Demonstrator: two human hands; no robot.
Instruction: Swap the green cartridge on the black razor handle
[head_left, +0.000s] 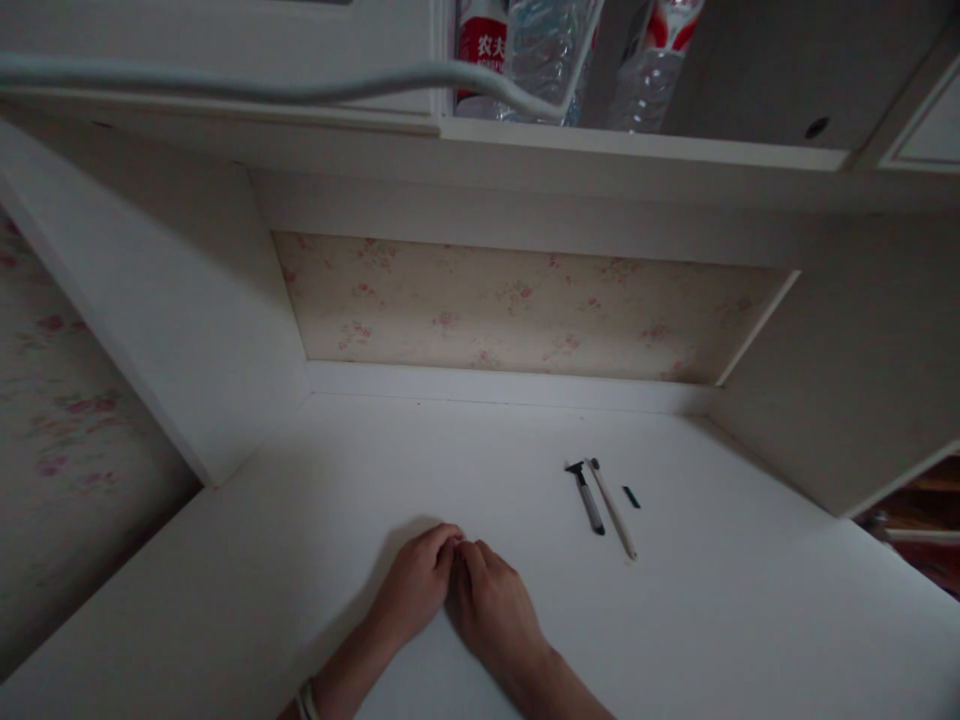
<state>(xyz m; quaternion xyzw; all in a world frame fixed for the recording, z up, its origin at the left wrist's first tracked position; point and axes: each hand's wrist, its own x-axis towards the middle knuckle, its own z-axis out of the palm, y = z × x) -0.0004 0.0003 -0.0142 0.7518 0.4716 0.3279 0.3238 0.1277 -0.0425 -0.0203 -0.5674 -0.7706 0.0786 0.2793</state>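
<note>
My left hand (421, 572) and my right hand (491, 598) meet low over the white desk, fingertips touching. Both have their fingers curled in and pinched. Whatever may be between them is too small or hidden for me to make out. To the right of my hands lies a razor (589, 502) with a black head and a grey handle. Close beside it rests a long whitish stick (616, 515) with a dark head, like a toothbrush. A short dark strip (631, 497) lies a little further right.
The white desk (337, 470) runs between two side panels (180, 300), with a floral back wall (450, 305) behind. Overhead, a shelf holds several plastic bottles (551, 45). A pale curved bar (300, 90) crosses in front of the upper cabinet.
</note>
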